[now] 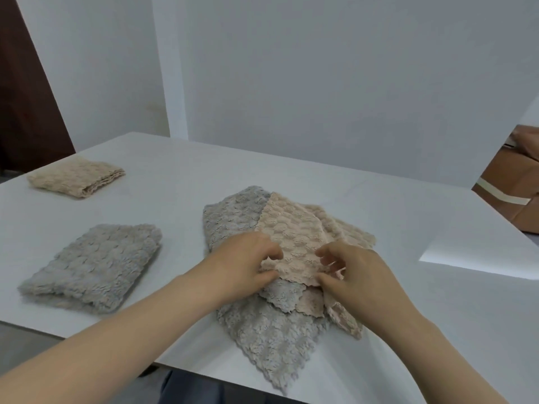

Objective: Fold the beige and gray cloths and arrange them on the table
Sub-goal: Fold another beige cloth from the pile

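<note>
White worktop (379, 196) carries a folded beige cloth (76, 177) and folded gray cloth (93, 263) at left. Left grip (242, 266) and right grip (358, 275) pinch the loose beige cloth (291, 228) atop a loose gray cloth (262, 339); both remain unfolded.

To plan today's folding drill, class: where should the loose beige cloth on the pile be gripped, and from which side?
Pinch the loose beige cloth along its near edge at two spaced spots, coming from the near side. That edge lies free atop the gray cloth and faces the person; the left hand and right hand pinch it there.
</note>
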